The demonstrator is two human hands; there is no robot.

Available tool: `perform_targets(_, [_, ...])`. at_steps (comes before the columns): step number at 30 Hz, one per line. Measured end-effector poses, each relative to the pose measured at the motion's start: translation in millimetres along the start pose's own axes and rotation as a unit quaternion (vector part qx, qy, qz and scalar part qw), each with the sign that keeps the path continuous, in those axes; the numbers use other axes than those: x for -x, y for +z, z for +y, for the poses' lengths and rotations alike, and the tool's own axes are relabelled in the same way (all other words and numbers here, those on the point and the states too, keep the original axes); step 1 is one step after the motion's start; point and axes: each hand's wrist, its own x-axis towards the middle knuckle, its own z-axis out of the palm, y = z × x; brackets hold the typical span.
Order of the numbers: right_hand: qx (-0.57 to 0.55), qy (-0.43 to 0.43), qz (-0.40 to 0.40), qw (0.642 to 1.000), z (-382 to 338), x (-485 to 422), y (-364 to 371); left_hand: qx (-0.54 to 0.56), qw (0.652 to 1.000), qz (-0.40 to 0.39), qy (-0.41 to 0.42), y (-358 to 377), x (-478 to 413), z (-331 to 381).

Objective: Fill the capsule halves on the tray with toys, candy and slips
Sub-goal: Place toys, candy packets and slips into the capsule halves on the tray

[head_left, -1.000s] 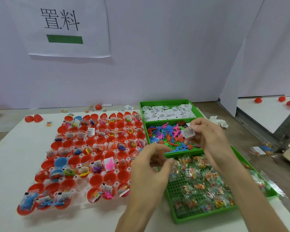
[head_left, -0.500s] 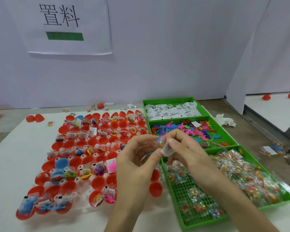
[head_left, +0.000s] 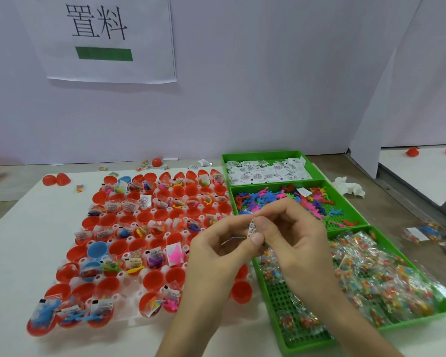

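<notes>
Far left of the hands, two loose red plastic capsule halves (head_left: 56, 179) lie side by side on the white table (head_left: 16, 253). Nearer the left hand stands the translucent white moulded tray (head_left: 137, 295), its round sockets packed with glossy red cup-shaped capsule halves (head_left: 153, 279). At least three of the cups are light blue (head_left: 97, 249). Many already hold clear crinkly packets, printed slips and small rubbery figures, while several near the left wrist are bare inside.

At the tray's right edge the left hand (head_left: 216, 253) is raised with its back to the camera. Its fingers are curled and its fingertips pinch a thin blue toy piece (head_left: 236, 238). Both hands meet at one small white printed paper slip (head_left: 253, 229), upright between them. The right hand (head_left: 294, 238) nips it between thumb and bent forefinger, its other fingers arched above.

Behind and right of the right hand, three green perforated plastic bins run from far to near. The far bin (head_left: 265, 153) holds a heap of flat white slips (head_left: 265, 171). The middle bin (head_left: 339, 219) holds a tangle of soft multicoloured toy figures (head_left: 263, 199). The near bin (head_left: 281, 300), under the right forearm, holds shiny cellophane candy packets (head_left: 371, 274). One crumpled white tissue (head_left: 348, 186) lies beyond the bins.
</notes>
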Motion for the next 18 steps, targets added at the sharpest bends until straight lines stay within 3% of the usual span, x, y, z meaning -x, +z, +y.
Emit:
perform_targets(7, [-0.015, 0.014, -0.028, 0.999, -4.7, -12.2, -16.7, 0.009, 0.999, 0.035, 0.024, -2.9, -1.5, 1.4])
perform_targets(12, [0.164, 0.116, 0.045, 0.979, 7.6, -41.5, -60.1, 0.006, 0.998, 0.058, 0.030, -6.1, -2.7, 0.7])
perform_targets(16, [0.246, 0.161, 0.020, 0.955, 15.2, -53.8, -75.3, 0.033, 0.997, 0.057, 0.032, -5.1, -2.8, 1.6])
perform_targets(18, [0.328, 0.188, -0.009, 0.926, 21.4, -59.9, -76.2, 0.032, 0.998, 0.050, 0.035, -5.1, -2.5, 2.4])
